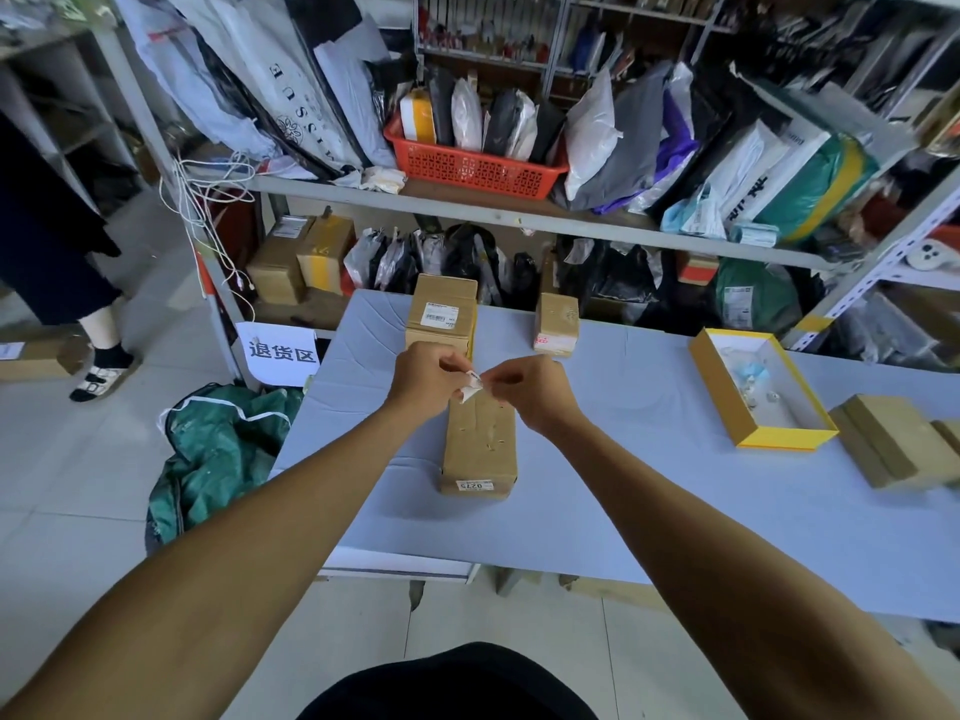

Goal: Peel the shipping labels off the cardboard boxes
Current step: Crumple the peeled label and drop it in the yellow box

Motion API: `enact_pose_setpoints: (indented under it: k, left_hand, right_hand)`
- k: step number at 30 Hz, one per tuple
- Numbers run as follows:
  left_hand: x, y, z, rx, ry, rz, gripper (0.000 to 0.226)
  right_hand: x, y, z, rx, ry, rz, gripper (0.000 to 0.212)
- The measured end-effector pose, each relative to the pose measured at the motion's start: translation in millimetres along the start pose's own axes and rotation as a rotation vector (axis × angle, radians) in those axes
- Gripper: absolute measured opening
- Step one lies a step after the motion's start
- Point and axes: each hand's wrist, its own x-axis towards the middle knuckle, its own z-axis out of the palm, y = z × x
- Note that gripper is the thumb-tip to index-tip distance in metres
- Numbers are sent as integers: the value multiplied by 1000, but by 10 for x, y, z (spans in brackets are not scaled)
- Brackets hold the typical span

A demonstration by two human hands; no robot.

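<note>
Hands, left hand and right hand, are pinching 1 crumpled label above the long box, at 12 o'clock.

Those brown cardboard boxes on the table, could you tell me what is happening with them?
A person is peeling labels. Both hands, left hand and right hand, pinch a crumpled white label scrap above the long brown cardboard box, whose top is now bare. The taller brown box behind still carries its white shipping label.
</note>
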Motion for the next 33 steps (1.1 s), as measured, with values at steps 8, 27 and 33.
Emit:
enact_pose_setpoints:
  k: [8,27,33]
  left_hand:
    - [6,32,27,-315,-238,-300,26]
    - [-29,71,54,-23,-143,-259,12]
    - [4,98,-19,-287,-143,-361,25]
  right_hand:
    - [-3,35,119,-75,78,91,13]
    - [46,-19,107,-112,-46,-6,19]
    - [8,-15,66,-63,-64,-61,24]
